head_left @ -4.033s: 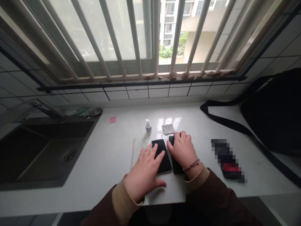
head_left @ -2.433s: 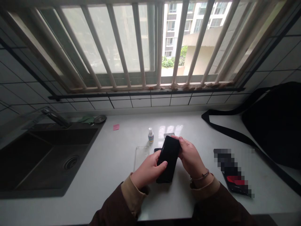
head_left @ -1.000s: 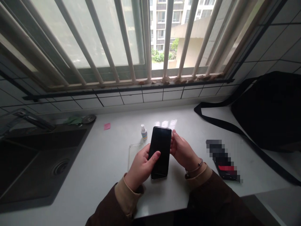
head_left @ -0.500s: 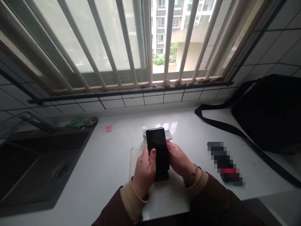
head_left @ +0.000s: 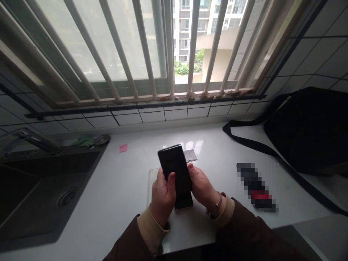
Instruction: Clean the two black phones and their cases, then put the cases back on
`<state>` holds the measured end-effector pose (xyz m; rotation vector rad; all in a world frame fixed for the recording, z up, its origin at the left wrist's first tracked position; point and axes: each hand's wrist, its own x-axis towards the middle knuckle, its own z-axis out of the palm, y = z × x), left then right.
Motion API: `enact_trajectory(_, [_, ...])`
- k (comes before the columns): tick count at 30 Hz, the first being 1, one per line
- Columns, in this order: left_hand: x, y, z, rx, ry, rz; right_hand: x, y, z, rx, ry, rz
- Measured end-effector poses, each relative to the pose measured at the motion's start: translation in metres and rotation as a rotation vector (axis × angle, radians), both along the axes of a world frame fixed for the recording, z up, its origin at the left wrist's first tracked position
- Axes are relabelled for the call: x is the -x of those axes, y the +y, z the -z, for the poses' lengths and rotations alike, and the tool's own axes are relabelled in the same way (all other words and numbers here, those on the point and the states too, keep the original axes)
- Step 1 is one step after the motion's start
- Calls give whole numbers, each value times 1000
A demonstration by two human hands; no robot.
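A black smartphone (head_left: pixel 174 163) is held between my two hands above the white counter, its top leaning to the left. My left hand (head_left: pixel 163 195) grips its left edge, thumb lying on the dark screen. On the right edge, my right hand (head_left: pixel 202 185) is closed with its thumb against the side. Beneath the phone's lower end, a second dark phone (head_left: pixel 185 202) shows in part. A clear flat case-like piece (head_left: pixel 150 181) lies partly hidden behind my left hand. Beyond the held phone is a silvery grey packet (head_left: pixel 191 155).
A dark sink (head_left: pixel 78 188) with a tap (head_left: pixel 40 141) is on the left. A pink paper note (head_left: pixel 123 148) lies near it. To the right are a blurred-out dark and red object (head_left: pixel 257 186) and a black bag (head_left: pixel 307 134) with a long strap. A barred window stands behind.
The held phone has turned, its top swinging left, and now covers the small bottle seen earlier behind it. More of the grey packet shows. Both hands keep their hold.
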<state>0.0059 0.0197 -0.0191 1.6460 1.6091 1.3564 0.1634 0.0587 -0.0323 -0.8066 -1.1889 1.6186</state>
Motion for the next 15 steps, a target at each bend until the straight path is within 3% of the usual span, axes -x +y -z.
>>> enact_trajectory(3, [4,0,5,-139,-9,-229,0,-3,-3,-173,-116,-45])
enact_trajectory(5, [4,0,6,-210,-45,-299,0,-5,-5,-230,-160,-60])
enact_trajectory(12, [-1,1,8,-241,-113,-399,0,-9,-10,-530,-285,-28])
enact_trajectory(15, [-2,3,8,-242,-173,-364,1,-10,-8,-561,-305,-9])
